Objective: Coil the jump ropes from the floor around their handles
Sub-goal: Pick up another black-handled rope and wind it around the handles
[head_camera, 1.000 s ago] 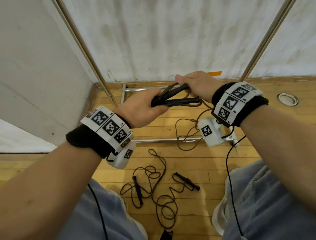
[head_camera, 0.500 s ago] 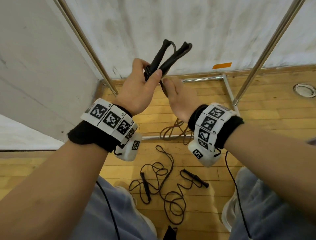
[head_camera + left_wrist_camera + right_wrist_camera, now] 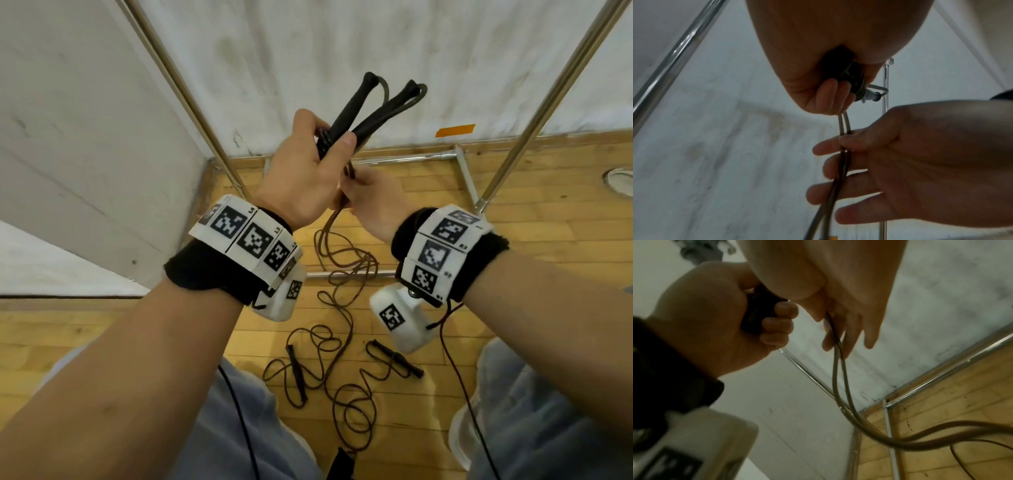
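Note:
My left hand grips the lower ends of two black handles, which stick upward in a V in front of the wall. Their brown rope drops doubled from under that fist to the floor. Just below the fist, my right hand pinches both strands. In the left wrist view the right hand's thumb and fingers close on the two strands. The right wrist view shows the rope running out between the fingers. A second jump rope lies tangled on the floor between my legs, its handles apart.
A metal rack's slanted poles rise on both sides and its base bars lie on the wooden floor against the white wall. Orange tape marks the wall's foot. A round floor fitting sits far right. My knees and shoes frame the bottom.
The handles went from lying level between both hands to standing upright in the left hand alone. The right hand let go of them, dropped below the left fist and took the doubled rope.

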Tool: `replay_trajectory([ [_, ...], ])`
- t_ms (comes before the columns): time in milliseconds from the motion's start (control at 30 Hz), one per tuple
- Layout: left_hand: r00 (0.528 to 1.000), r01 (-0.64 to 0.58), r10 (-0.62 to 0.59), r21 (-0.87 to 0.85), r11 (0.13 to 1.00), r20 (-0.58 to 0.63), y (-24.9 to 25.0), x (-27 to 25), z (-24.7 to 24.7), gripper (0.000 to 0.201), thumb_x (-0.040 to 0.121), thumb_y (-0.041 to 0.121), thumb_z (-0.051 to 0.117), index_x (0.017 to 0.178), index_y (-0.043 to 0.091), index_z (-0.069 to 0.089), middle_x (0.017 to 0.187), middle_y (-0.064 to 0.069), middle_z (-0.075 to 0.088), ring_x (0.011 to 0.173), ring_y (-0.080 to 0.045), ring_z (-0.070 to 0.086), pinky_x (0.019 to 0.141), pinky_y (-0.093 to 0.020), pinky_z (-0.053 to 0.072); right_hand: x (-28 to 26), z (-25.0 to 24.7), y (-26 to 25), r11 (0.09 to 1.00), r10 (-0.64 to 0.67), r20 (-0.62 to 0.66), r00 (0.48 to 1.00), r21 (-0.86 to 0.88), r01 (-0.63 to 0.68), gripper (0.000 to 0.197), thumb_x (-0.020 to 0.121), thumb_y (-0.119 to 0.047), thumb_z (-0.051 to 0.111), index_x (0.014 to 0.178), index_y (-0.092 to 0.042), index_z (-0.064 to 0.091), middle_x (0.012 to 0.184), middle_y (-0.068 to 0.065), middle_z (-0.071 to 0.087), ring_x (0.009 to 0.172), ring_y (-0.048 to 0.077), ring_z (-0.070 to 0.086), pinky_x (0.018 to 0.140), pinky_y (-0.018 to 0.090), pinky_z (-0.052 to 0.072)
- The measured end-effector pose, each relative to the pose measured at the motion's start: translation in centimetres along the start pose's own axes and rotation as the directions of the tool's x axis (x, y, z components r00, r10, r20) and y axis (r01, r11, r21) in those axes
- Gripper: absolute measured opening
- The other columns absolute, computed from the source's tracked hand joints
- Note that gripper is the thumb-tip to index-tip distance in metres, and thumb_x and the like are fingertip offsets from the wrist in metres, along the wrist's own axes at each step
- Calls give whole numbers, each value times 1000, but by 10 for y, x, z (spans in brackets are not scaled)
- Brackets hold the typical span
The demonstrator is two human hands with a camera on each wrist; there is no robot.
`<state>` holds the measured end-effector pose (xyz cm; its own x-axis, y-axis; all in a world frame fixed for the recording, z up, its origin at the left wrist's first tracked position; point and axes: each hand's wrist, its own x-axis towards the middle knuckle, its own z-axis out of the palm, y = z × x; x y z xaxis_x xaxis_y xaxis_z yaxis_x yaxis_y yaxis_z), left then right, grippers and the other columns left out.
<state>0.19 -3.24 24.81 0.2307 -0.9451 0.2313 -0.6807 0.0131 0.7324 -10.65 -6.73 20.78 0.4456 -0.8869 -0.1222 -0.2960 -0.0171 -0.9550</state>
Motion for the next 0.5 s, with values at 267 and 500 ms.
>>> replay_trajectory([
  [267,983,44,-67,-135,990,-170,9,10,-18,23,95,43,47,98,20,46,77,3,63,62,-8,57,59,-24,42,3,-14,-10,971,-187,71,980,-140,196,41,101,-35,35,65,-19,47,55,-6,39,47,11,34,51,27,31],
  [500,999,40,-41,-27,999,-31,13,0,-15,23,95,41,49,105,20,50,83,5,63,73,-12,61,65,-28,48,-3,-19,-19,795,-26,135,991,-598,102,63,91,-64,33,51,-15,32,46,-1,33,41,15,30,47,28,25],
])
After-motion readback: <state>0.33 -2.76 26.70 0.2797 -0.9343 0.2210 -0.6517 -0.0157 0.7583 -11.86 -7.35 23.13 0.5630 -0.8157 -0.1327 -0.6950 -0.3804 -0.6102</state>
